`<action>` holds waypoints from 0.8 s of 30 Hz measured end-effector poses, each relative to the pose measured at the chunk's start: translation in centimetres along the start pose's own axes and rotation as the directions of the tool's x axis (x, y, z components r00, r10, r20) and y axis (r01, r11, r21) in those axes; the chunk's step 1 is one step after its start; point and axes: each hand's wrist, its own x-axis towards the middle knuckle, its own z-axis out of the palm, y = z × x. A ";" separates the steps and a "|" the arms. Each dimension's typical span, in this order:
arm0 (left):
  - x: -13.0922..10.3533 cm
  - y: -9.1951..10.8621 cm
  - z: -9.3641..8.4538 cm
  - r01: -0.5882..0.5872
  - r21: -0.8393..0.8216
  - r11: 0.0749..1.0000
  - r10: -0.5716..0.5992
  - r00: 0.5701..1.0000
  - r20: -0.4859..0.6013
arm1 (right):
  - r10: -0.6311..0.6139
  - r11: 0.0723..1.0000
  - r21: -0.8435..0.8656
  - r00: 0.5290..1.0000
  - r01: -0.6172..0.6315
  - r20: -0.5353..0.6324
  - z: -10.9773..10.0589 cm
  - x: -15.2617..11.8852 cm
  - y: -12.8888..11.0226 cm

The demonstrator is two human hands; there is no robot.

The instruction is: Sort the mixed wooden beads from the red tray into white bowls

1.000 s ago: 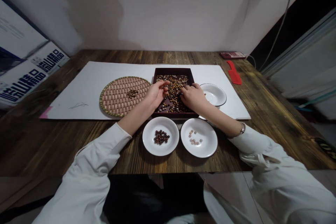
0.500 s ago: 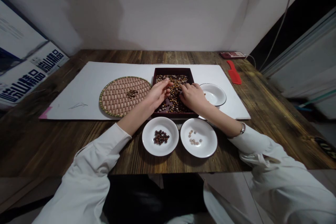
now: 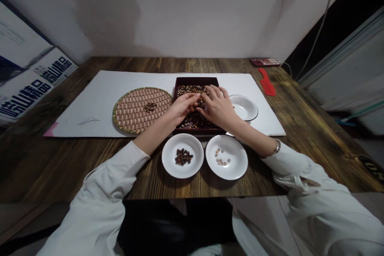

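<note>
A dark red tray of mixed beads in brown, yellow and pale tones lies before me, both hands over it. My left hand is half curled above its left side, thumb and fingers together; what it holds, if anything, is hidden. Its fingertips meet or nearly meet those of my right hand, whose fingers are spread with the thumb apart. Nearest my body, one white dish holds dark brown beads, and another white dish holds several pale beads.
On the left, a woven oval mat bears a small heap of brownish beads. A third white dish sits partly behind my right hand. Beyond the white board lie a red scraper-like tool and a dark red box-shaped object.
My right hand has lifted from the beads and moved left toward my left hand, its fingers spreading. My left hand stays nearly in place, its fingertips slightly lower.
</note>
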 end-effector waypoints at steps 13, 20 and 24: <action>-0.6 0.4 0.7 0.013 0.004 1.000 -0.013 1.000 -0.024 | -0.172 0.982 0.082 0.985 0.173 -0.008 -0.7 0.1 -0.1; -1.1 0.6 1.2 0.011 0.066 0.998 -0.013 0.999 0.040 | -0.173 0.978 0.127 0.984 0.166 0.046 0.1 0.2 0.1; -0.6 0.4 1.2 0.006 0.137 0.991 -0.008 1.000 0.018 | -0.184 0.974 0.143 0.981 0.175 0.054 0.2 0.2 0.2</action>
